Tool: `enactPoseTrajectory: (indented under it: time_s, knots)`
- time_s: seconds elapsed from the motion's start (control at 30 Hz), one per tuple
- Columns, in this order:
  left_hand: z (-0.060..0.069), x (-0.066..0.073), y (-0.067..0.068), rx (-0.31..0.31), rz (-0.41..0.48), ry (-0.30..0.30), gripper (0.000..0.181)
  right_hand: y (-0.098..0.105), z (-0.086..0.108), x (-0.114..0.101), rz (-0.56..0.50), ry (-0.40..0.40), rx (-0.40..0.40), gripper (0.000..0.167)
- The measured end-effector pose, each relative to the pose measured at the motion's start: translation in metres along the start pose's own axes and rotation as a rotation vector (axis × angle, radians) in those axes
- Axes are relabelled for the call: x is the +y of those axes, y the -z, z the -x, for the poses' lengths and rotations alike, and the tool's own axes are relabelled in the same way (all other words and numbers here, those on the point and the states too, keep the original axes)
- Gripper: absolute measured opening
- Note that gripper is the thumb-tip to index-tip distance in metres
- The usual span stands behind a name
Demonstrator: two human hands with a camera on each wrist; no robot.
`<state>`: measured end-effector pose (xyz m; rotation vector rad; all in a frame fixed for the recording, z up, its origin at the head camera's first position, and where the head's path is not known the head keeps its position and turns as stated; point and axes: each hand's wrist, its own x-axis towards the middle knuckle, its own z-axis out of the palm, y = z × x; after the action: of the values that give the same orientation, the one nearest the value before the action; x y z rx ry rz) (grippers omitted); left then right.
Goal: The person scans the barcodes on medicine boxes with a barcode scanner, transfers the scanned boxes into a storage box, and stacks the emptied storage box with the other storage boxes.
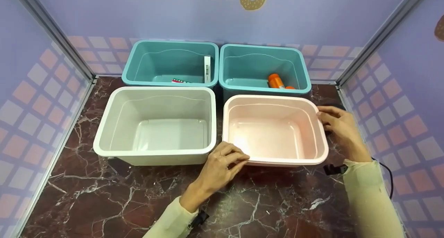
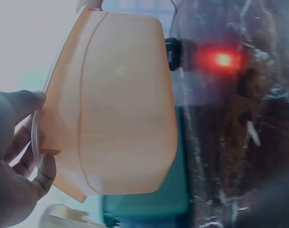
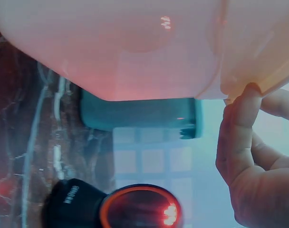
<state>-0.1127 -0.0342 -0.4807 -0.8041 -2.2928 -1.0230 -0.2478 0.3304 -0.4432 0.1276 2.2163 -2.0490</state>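
A pale pink plastic bin (image 1: pixel 267 134) stands at the front right with nothing inside. My left hand (image 1: pixel 220 163) pinches its rim at the front left corner, thumb and fingers on either side of the edge. At the right side of the rim my right hand (image 1: pixel 341 128) grips with bent fingers. From below, the left wrist view shows the outer wall of the pink bin (image 2: pixel 125 104) beside the left hand (image 2: pixel 21 156). In the right wrist view, fingertips of the right hand (image 3: pixel 258 161) sit beneath the rim.
A white bin (image 1: pixel 170 153) stands close on the left. Behind are two teal bins; the left teal bin (image 1: pixel 166 43) holds a white box (image 1: pixel 207 69) and a red-green patterned item (image 1: pixel 180 81), the right teal bin (image 1: pixel 260 48) orange bottles (image 1: pixel 275 81). Walls enclose the marbled table (image 1: pixel 138 203).
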Motion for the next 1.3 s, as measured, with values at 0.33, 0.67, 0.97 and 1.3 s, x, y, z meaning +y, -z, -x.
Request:
enactPoseTrajectory:
  time_s: [0.33, 0.67, 0.97, 1.3]
  knots:
    - [-0.021, 0.014, 0.023, 0.037, -0.033, -0.068, 0.009, 0.001, 0.009, -0.035, -0.137, -0.003, -0.013, 0.025]
    - [-0.031, 0.018, 0.049, 0.094, -0.031, -0.126, 0.01, -0.009, 0.013, -0.062, -0.219, 0.13, -0.053, 0.019]
    - [-0.037, 0.016, 0.075, 0.106, -0.045, -0.164, 0.014, -0.021, 0.012, -0.078, -0.291, 0.191, -0.122, 0.02]
    - [-0.038, 0.009, 0.113, 0.126, 0.021, -0.158, 0.018, -0.047, 0.01, -0.092, -0.269, 0.206, -0.169, 0.021]
